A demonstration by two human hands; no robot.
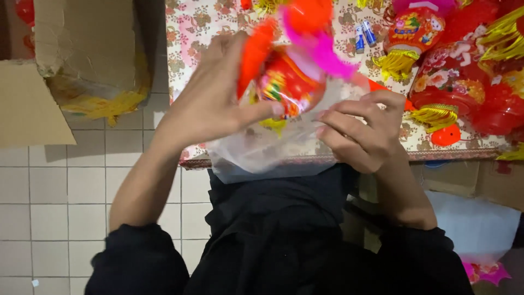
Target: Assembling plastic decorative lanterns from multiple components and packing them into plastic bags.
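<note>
My left hand [213, 98] grips a red toy lantern [286, 82] with orange and pink plastic parts and a yellow tassel, thumb pressed on its side. The lantern sits at the mouth of a clear plastic bag [267, 150] that hangs in front of my dark clothing. My right hand [360, 128] pinches the bag's right edge with curled fingers. Both hands are raised above the edge of a table covered with a floral cloth [191, 33].
Several finished red lanterns [453, 82] with yellow tassels lie on the table's right side, with two small batteries [364, 34] beside them. An open cardboard box [82, 43] stands on the white tiled floor [54, 191] at left. More boxes and a white bag [475, 224] sit at right.
</note>
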